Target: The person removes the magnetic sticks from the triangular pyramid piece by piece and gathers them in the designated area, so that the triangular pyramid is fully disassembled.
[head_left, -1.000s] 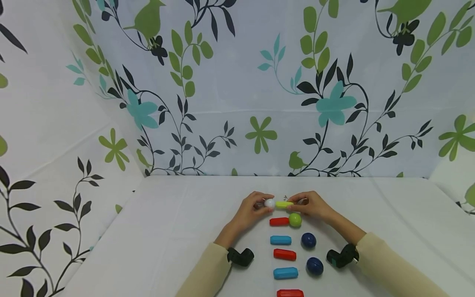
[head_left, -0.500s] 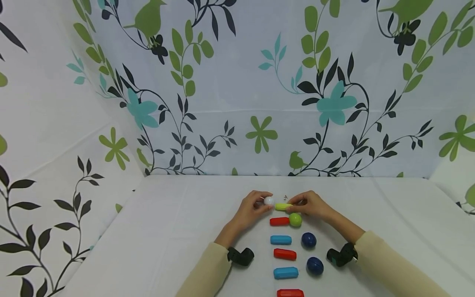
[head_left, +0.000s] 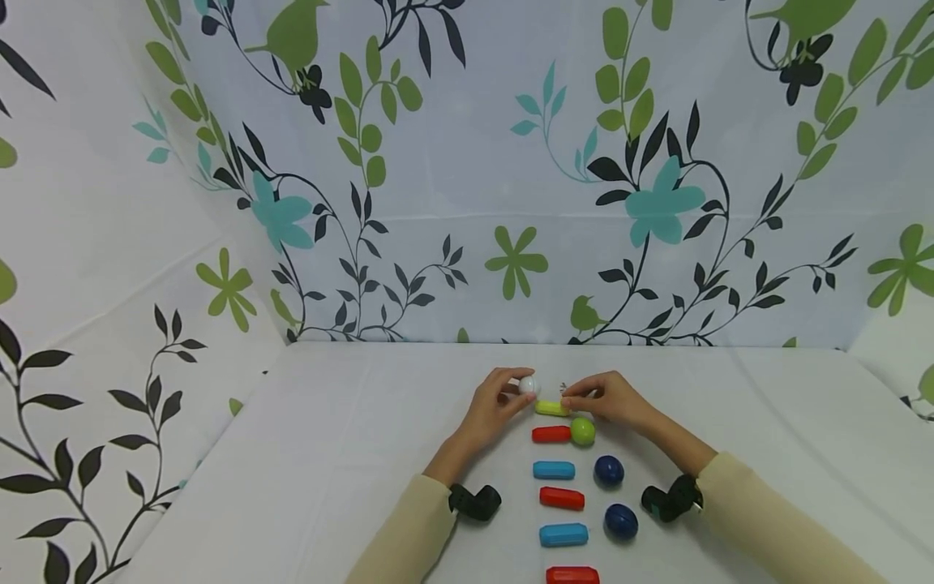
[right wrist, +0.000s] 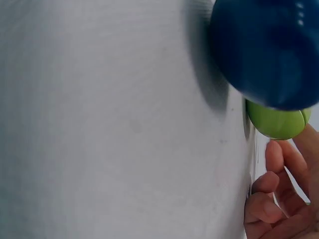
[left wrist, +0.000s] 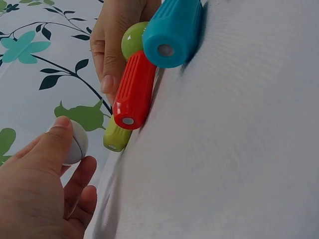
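My left hand (head_left: 496,403) pinches a white ball (head_left: 528,384) between thumb and fingers, just beyond the left end of a yellow-green rod (head_left: 551,408). In the left wrist view a seam shows on the white ball (left wrist: 77,143), and a gap parts it from the rod, whose end bears a small metal disc. My right hand (head_left: 607,398) pinches that rod by its right end. Nearer me lies a red rod (head_left: 550,435) with a green ball (head_left: 582,431) against its right end. In the right wrist view my right hand (right wrist: 284,199) is beyond the green ball, its grip hidden.
Below the red rod, blue rods (head_left: 554,470) and red rods (head_left: 562,498) alternate in a column toward me. Two dark blue balls (head_left: 609,471) sit to their right. A patterned cloth (head_left: 452,162) hangs behind the white table (head_left: 365,454).
The white ball has come away from the yellow-green rod's left end and moved slightly up with my left hand. The rod has shifted a little left, still in my right fingers.
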`<state>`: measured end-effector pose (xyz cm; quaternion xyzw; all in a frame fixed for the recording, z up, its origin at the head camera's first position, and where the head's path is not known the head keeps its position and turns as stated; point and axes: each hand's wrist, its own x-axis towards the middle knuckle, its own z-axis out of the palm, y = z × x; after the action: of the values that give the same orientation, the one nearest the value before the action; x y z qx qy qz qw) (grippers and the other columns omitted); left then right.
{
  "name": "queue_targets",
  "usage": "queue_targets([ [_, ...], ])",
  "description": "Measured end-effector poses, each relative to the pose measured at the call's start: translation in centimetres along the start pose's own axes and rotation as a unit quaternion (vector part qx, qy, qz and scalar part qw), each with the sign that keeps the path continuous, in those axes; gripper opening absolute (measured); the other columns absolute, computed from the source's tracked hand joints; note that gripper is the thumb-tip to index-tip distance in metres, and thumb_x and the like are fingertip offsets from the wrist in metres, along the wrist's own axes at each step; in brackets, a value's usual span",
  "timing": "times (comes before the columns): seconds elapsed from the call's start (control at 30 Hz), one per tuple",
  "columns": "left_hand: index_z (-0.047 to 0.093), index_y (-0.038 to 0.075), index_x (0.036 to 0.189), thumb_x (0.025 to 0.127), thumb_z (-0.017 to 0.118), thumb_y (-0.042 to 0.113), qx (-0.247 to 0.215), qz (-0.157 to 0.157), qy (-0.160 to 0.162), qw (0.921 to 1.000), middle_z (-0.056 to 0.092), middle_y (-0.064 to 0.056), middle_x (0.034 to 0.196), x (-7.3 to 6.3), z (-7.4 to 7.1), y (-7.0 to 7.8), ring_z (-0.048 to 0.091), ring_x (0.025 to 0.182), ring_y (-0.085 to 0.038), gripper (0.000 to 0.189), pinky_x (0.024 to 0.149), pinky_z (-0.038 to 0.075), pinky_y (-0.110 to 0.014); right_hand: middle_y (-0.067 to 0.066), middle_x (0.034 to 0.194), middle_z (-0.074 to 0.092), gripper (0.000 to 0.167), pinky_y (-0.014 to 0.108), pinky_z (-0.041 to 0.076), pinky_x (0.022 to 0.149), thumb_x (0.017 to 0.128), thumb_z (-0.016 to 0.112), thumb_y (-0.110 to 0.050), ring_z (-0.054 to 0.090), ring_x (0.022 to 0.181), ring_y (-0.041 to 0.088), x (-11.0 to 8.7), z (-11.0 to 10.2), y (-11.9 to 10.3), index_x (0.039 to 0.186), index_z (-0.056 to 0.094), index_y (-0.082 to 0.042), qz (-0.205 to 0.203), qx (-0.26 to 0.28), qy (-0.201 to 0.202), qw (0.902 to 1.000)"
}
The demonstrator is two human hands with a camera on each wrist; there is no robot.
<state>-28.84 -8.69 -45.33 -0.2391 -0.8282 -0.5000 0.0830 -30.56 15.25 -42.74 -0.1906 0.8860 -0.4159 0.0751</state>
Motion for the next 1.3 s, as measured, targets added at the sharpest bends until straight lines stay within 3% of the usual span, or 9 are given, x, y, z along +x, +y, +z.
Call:
queue_targets([
  [0.13,0.057,0.011,0.131,0.09,0.07,0.013,-0.028,0.027,0.019,0.9991,0.058,-0.008,0.126,0.0,0.1,0.2,0.063,0.107,-0.024,0.043,0.084,0.051,-0.027,0.007,0.1,0.071,0.035,0.023,0.042,0.055,0.09,0.071,-0.033,0.05,0.07,0.017,-0.2,0.0,-0.1,0.111,0.073,-0.005,0.019,0.014,0.029,0.9993],
  [0.33,0.057,0.01,0.126,0.087,0.074,0.012,-0.049,0.059,0.039,0.9963,0.061,-0.007,0.125,0.2,0.3,0.9,0.062,0.109,-0.026,0.042,0.082,0.052,-0.03,0.008,0.098,0.071,0.029,0.023,0.047,0.063,0.089,0.072,-0.025,0.054,0.076,0.02,-0.7,0.0,-0.8,0.109,0.073,-0.004,-0.055,0.017,0.067,0.9961],
  [0.47,0.058,0.007,0.122,0.087,0.074,0.009,-0.044,0.092,0.033,0.9943,0.063,-0.01,0.122,0.3,0.6,1.2,0.063,0.108,-0.026,0.039,0.08,0.053,-0.029,0.012,0.104,0.07,0.031,0.026,0.053,0.065,0.09,0.071,-0.024,0.059,0.076,0.021,-0.8,-0.1,-1.6,0.114,0.07,-0.003,-0.09,0.041,0.061,0.9933],
  [0.77,0.065,0.006,0.116,0.085,0.075,0.005,-0.048,0.153,0.03,0.9867,0.063,-0.01,0.116,0.4,0.9,1.3,0.058,0.104,-0.025,0.033,0.078,0.055,-0.032,0.016,0.112,0.068,0.037,0.026,0.054,0.073,0.09,0.071,-0.02,0.062,0.086,0.02,-1.3,0.0,-2.3,0.12,0.064,-0.001,-0.095,0.073,0.025,0.9925],
  [1.0,0.055,0.007,0.128,0.085,0.074,0.005,-0.054,0.141,0.016,0.9885,0.064,-0.015,0.114,0.2,1.0,1.1,0.066,0.101,-0.026,0.048,0.079,0.053,-0.031,0.015,0.108,0.067,0.039,0.024,0.053,0.069,0.089,0.072,-0.022,0.061,0.082,0.017,-1.9,-0.1,-2.0,0.119,0.063,0.0,-0.095,0.05,0.05,0.993],
  [1.13,0.056,0.006,0.124,0.085,0.075,0.005,-0.05,0.124,0.011,0.9909,0.063,-0.014,0.108,0.1,1.1,1.0,0.067,0.093,-0.027,0.043,0.076,0.052,-0.029,0.015,0.11,0.067,0.041,0.025,0.052,0.068,0.089,0.072,-0.025,0.06,0.083,0.019,-2.2,-0.5,-1.2,0.12,0.063,-0.001,-0.067,0.039,0.069,0.9946],
  [1.3,0.058,0.007,0.113,0.086,0.074,0.01,-0.046,0.076,-0.017,0.9959,0.063,-0.01,0.101,-0.1,0.9,1.0,0.064,0.086,-0.02,0.031,0.071,0.048,-0.021,0.016,0.111,0.065,0.043,0.026,0.051,0.064,0.089,0.072,-0.027,0.06,0.08,0.019,-2.5,-1.0,0.0,0.122,0.062,-0.001,-0.043,0.029,0.076,0.9957],
])
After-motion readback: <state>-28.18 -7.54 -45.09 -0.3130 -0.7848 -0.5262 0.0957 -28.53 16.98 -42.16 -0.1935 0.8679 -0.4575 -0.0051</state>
